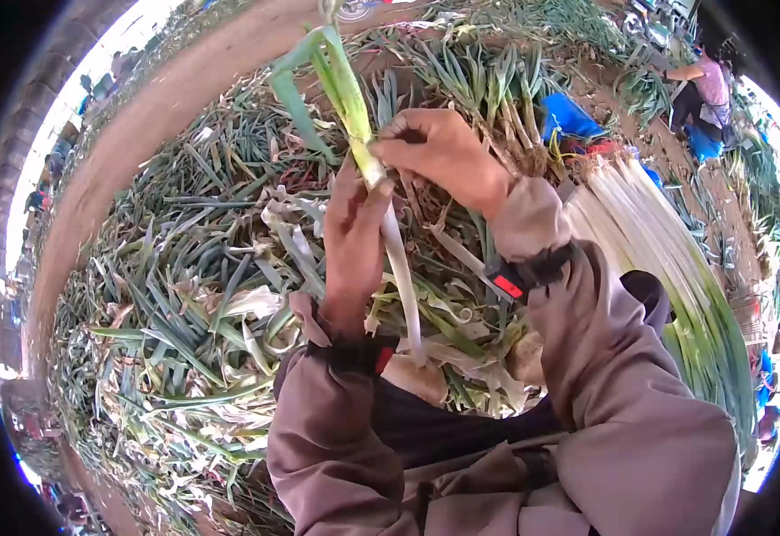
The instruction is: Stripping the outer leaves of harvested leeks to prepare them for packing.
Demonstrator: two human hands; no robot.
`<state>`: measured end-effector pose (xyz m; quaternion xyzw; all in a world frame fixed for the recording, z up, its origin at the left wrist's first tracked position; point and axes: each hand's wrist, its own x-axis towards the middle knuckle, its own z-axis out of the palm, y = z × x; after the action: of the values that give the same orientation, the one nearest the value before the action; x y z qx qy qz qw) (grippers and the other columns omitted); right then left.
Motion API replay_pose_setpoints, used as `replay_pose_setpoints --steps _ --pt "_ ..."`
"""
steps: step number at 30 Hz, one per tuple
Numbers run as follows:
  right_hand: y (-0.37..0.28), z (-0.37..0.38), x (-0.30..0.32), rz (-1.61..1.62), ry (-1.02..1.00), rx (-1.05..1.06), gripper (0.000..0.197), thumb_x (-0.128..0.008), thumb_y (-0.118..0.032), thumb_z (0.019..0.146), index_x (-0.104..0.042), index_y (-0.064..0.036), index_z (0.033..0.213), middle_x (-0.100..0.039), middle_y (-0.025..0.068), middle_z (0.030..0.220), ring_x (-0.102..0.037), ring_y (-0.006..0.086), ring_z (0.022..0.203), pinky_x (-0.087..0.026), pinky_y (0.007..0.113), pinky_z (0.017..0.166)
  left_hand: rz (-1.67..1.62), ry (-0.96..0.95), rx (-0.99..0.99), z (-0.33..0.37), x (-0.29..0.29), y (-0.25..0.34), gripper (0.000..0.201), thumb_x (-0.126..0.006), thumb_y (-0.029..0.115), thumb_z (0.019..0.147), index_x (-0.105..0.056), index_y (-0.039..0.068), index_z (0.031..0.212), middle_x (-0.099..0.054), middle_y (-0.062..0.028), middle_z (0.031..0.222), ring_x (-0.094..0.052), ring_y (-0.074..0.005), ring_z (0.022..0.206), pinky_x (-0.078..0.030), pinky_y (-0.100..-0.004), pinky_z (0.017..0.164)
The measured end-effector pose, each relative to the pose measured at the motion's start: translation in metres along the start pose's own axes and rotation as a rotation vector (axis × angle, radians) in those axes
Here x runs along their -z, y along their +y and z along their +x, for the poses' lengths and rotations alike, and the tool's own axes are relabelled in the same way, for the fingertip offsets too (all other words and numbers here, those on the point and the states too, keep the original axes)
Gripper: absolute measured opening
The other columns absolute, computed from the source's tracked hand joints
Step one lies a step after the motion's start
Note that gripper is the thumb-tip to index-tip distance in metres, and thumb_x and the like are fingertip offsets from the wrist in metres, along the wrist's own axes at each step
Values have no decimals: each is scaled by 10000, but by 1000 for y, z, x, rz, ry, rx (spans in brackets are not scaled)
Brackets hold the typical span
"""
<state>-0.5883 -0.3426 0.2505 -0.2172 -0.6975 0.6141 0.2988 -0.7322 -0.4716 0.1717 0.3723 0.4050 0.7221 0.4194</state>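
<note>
A long leek [399,259] slants across the middle of the view, green leaves at the top and its thin white end pointing down toward my lap. My left hand [354,237] is closed round the stalk just below where white turns to green. Slightly higher, my right hand [448,156] pinches the stalk's outer layer between thumb and fingers. One green leaf bends down to the left from the top. Beneath both hands lie loose peelings and stripped leaves [256,304].
To my right lies a stack of clean white-stemmed leeks [649,223]. Untrimmed leeks [497,89] with brown roots lie ahead, beside a blue object [570,116]. Leaf waste spreads widely on the left. A person [707,89] in a pink top bends at the far right.
</note>
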Motion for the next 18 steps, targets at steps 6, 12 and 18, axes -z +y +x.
replay_pose_setpoints --steps 6,12,18 --pt "16 -1 2 -280 296 276 296 -892 -227 1096 -817 27 1227 -834 118 966 -783 161 861 -633 349 758 258 53 -60 5 -8 -2 749 -751 49 1163 -435 57 1843 -781 -52 1242 -714 -102 1044 -582 -292 873" --pt "30 -1 -24 -466 368 233 523 -946 -367 1025 -761 -11 1360 -825 186 980 -826 317 851 -641 486 750 295 131 -118 9 -15 -23 872 -786 12 1109 -348 42 1863 -793 -84 1287 -766 -144 1065 -630 -321 923" --pt "41 1 -25 -642 442 277 355 -889 -327 1001 -781 -59 1207 -829 202 1052 -813 469 958 -642 568 836 222 -13 35 3 -8 -10 770 -720 143 1164 -387 49 1853 -708 -118 1565 -694 -214 1401 -589 -449 1129"
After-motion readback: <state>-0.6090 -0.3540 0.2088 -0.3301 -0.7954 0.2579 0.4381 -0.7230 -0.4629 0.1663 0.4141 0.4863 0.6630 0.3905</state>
